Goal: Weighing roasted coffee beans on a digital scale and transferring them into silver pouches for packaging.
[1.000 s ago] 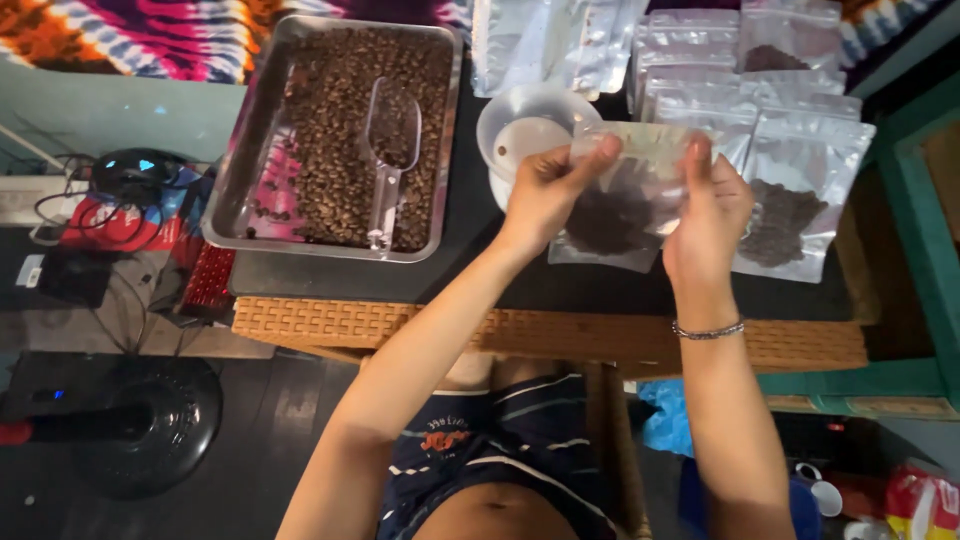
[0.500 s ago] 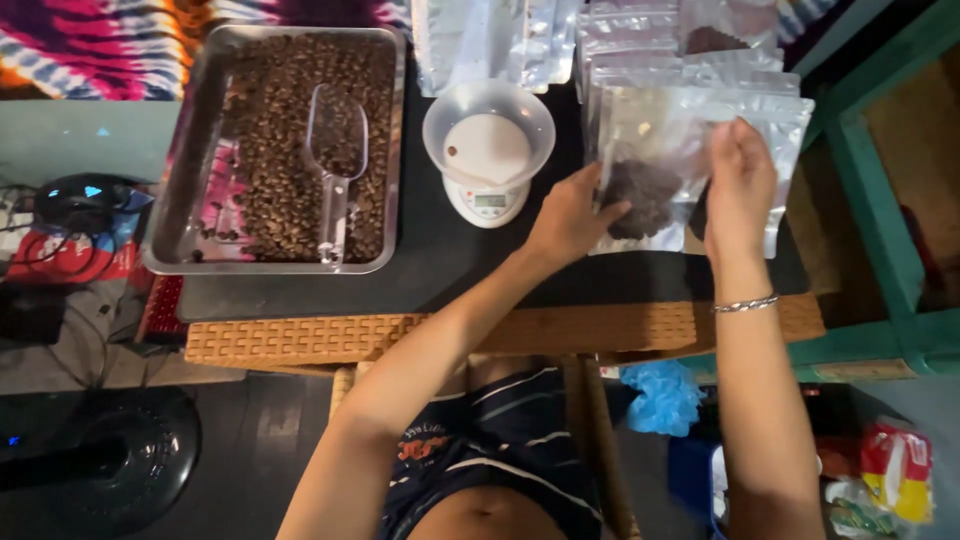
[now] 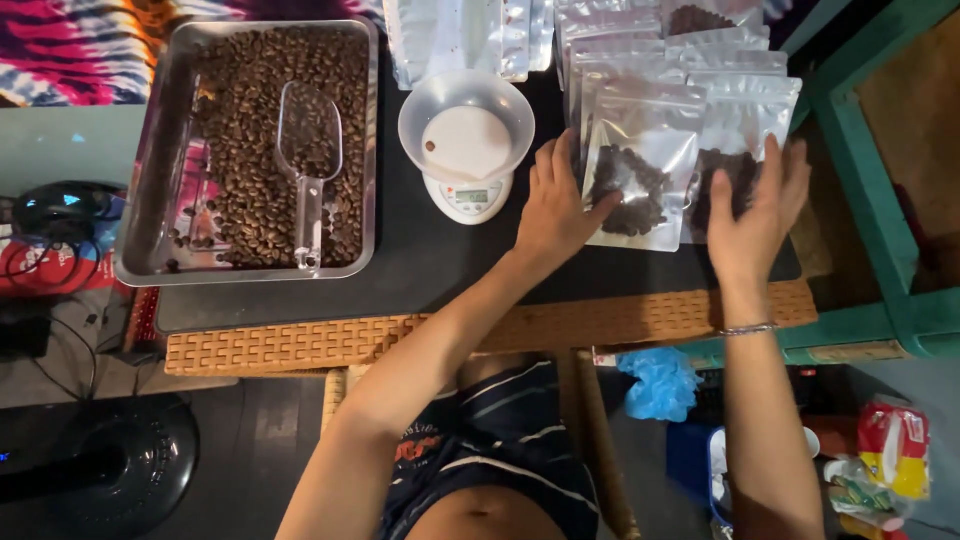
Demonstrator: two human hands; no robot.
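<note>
Right of the white kitchen scale (image 3: 466, 150), we are pressing our left hand (image 3: 556, 212) flat on the near-left edge of a clear zip pouch (image 3: 640, 175) w/ dark coffee beans pooled in its bottom half. Fingers are spread and extended, not curled round anything, so the hand is pinning, not gripping. Our right hand (image 3: 752, 208) is doing the same further right of the scale: fingers splayed wide, palm down on the next filled pouch (image 3: 735, 165), nothing held in it.

Both pouches are lying flat on the dark mat (image 3: 430, 270), overlapping a fanned stack of similar pouches (image 3: 690, 50) behind them, away from us.

As we see it, we are laying the filled pouch onto the row & squaring it up. To do that well, we are keeping palms light so beans are not crushed, sliding edges till the pouch is sitting parallel w/ its neighbour, and spreading the beans so the stack is not tipping. Zip seals are too small to check from this view.

Left of the scale, a metal tray (image 3: 160, 150) of roasted beans is sitting w/ a clear plastic scoop (image 3: 308, 150) resting in it. Behind the scale, empty pouches (image 3: 460, 35) are lying. Near us, below the scale, a woven wicker edge (image 3: 300, 340) is bordering the mat.
</note>
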